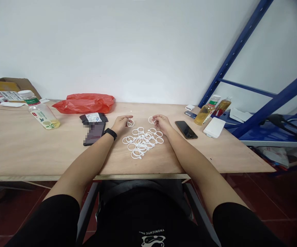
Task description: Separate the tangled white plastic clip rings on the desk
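Observation:
White plastic rings, several of them with small knobs, lie in a loose heap on the wooden table. Beyond the heap on the left, my left hand has its fingers closed on a white ring; a second loop seems to overlap it, too small to make out surely. Across from it, my right hand pinches another white ring between thumb and fingers. The two hands are apart, with a gap between their rings. A black band sits on my left wrist.
Left of the hands lie a red plastic bag, a black packet, a dark phone-like device and a tilted-looking bottle. On the right are a phone, a white box, a drink bottle and a blue rack.

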The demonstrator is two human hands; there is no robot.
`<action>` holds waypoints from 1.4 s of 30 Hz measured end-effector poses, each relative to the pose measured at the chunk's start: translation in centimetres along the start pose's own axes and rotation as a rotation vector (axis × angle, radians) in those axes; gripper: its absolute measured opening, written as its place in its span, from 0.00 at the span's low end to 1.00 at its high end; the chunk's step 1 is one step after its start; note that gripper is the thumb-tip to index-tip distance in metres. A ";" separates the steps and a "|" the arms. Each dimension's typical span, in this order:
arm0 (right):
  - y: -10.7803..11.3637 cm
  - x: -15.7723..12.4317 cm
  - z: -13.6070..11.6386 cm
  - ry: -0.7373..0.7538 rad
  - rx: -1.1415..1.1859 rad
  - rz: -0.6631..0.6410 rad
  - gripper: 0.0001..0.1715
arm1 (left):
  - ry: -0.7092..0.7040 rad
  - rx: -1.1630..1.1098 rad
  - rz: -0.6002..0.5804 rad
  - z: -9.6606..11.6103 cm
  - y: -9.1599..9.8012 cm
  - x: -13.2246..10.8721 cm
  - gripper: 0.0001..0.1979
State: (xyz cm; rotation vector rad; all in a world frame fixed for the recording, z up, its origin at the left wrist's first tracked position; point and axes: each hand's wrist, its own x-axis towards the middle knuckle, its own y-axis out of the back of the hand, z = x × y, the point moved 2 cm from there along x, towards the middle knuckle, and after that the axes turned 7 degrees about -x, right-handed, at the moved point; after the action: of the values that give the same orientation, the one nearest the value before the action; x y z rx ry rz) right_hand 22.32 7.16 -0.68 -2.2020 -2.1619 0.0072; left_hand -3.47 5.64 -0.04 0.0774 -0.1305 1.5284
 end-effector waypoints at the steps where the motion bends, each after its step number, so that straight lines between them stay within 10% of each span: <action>1: 0.2 0.1 0.0 0.009 -0.008 0.017 0.08 | -0.001 -0.002 0.006 0.0 0.0 0.0 0.21; 25: 2.8 2.2 0.6 0.178 -0.230 0.268 0.04 | -0.249 0.304 0.148 0.0 1.0 0.8 0.18; 42: 3.2 2.6 1.5 0.330 -0.341 0.249 0.09 | -0.397 1.023 0.083 -0.7 0.4 -0.1 0.20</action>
State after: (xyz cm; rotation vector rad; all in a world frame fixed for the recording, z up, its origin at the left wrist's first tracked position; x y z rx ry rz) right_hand 25.48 9.77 -2.19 -2.4158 -1.8091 -0.7099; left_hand -3.81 5.64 -0.73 1.1971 0.3508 1.5096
